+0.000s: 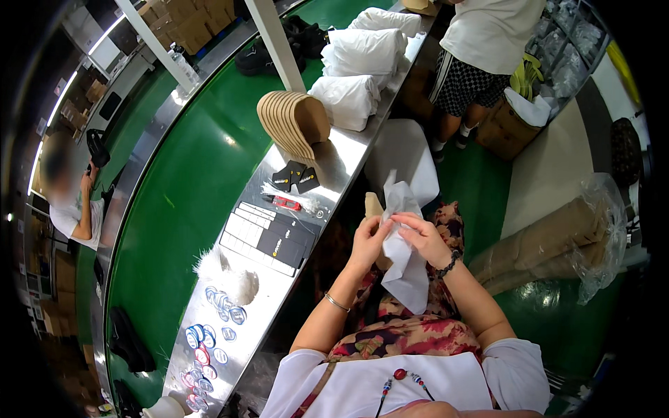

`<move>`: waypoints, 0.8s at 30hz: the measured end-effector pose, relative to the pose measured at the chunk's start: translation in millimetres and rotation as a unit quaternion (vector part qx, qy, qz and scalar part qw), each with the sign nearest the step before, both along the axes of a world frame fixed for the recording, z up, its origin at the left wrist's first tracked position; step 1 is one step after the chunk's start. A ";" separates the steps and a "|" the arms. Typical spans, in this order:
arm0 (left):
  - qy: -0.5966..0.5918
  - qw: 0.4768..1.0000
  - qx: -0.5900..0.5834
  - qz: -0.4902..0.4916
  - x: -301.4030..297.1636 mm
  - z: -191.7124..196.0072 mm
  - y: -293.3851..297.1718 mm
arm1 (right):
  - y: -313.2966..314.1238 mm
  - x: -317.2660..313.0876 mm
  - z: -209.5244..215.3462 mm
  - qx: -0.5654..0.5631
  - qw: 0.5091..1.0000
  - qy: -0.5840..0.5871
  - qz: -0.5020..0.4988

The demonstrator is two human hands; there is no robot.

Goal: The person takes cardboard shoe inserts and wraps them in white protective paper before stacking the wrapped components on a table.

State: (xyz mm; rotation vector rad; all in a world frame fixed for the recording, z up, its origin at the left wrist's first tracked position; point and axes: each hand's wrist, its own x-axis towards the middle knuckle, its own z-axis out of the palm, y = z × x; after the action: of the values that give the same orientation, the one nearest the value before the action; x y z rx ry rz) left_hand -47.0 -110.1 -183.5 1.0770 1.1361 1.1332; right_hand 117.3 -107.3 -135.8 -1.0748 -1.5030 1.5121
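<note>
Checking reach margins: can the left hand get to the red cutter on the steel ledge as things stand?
Probably yes. The left hand is busy on the white tissue paper, but the red cutter lies uncovered on the steel ledge, with nothing standing between them.

- White tissue paper (403, 265): a crumpled, soft sheet held upright over the lap, its top corner sticking up, its lower end hanging loose.
- Tan cardboard piece (374, 206): partly wrapped behind the paper, only its upper end showing.
</note>
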 end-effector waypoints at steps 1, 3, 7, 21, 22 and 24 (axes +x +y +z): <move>-0.056 0.998 -0.025 0.016 -3.8 2.0 -0.3 | 0.1 0.6 5.1 0.013 1.000 -0.018 -0.004; -0.111 0.992 -0.031 0.041 -7.5 8.6 0.0 | -1.3 3.3 14.3 0.039 0.998 -0.056 -0.015; -0.143 0.987 0.012 0.078 -12.1 22.6 3.4 | -10.8 8.0 20.6 0.085 0.991 -0.092 -0.045; 0.145 0.952 0.270 0.026 6.3 85.0 3.5 | 28.7 -4.9 14.9 0.033 0.998 0.031 -0.044; 0.138 0.950 0.279 0.020 8.1 85.1 5.2 | 29.0 -7.3 8.7 0.041 0.995 0.085 -0.037; 0.125 0.948 0.293 0.004 11.5 83.9 7.2 | 27.2 -11.2 4.9 0.046 0.990 0.105 -0.077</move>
State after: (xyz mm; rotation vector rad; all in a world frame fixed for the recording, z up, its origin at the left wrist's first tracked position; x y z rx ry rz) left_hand -35.6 -103.0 -99.6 1.7143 1.0153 1.4145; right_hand 106.2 -80.1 -130.9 -0.9247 -1.3014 1.3888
